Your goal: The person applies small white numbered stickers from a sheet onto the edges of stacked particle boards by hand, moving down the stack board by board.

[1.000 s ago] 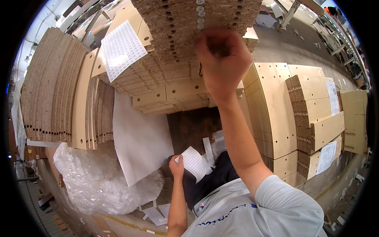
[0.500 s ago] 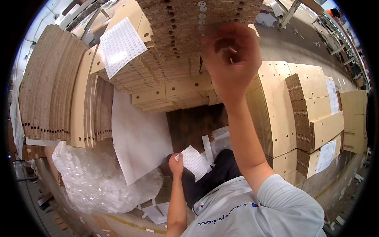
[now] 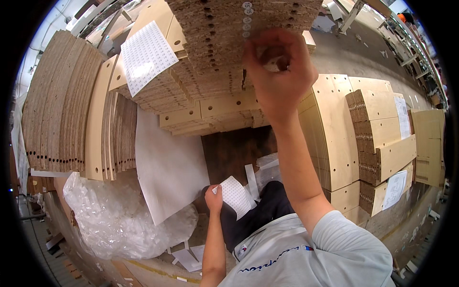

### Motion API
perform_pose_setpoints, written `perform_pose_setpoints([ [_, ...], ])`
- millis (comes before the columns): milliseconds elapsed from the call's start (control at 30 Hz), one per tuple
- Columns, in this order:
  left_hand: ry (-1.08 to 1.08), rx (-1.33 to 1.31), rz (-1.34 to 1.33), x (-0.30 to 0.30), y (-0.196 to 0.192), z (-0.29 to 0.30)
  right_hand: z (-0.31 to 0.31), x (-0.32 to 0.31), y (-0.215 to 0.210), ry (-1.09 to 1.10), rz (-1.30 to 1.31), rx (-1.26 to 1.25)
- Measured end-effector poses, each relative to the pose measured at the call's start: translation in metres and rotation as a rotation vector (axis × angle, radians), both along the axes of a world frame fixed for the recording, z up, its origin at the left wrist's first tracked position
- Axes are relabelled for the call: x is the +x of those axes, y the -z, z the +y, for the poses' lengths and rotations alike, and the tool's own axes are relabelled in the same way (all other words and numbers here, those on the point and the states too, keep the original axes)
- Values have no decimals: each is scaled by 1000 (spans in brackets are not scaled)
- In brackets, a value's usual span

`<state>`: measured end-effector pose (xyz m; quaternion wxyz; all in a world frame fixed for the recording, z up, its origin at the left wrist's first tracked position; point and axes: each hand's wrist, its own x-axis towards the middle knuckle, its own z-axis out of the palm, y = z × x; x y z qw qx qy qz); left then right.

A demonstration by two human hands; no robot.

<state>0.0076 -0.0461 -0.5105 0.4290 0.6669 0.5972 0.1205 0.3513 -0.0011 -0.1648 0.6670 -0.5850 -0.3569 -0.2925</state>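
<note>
While the right hand (image 3: 279,71) is reaching up and away from the body, its fingers are curling together against the drilled edge face of the chipboard panel stack (image 3: 224,52), with a column of small round stickers (image 3: 246,19) sitting just above the fingertips. The grip is pressed nearly closed, thumb to forefinger, and seems to be pinching something small and pale, though what it is cannot be told. The panels' long axis is running left to right across the view, so the hand is meeting their ends head-on, and this hand is far nearer to them than the other. The left hand (image 3: 213,198) is hanging low beside the body, well apart from the stack, its fingers clamping one edge of a white dotted sticker sheet (image 3: 236,195). A larger dotted sheet (image 3: 147,55) is lying on neighbouring panels to the left, and crumpled clear plastic wrap (image 3: 119,220) is lying below.
</note>
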Motion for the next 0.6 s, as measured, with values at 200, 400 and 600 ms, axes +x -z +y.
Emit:
perform_pose_setpoints([
  [200, 13, 26, 7, -2, 3, 2, -7, 4, -1, 37, 11, -26],
  [400, 34, 28, 10, 1, 1, 3, -13, 14, 4, 9, 67, -51],
  [600, 25, 7, 7, 2, 0, 2, -13, -12, 2, -245, 176, 86],
])
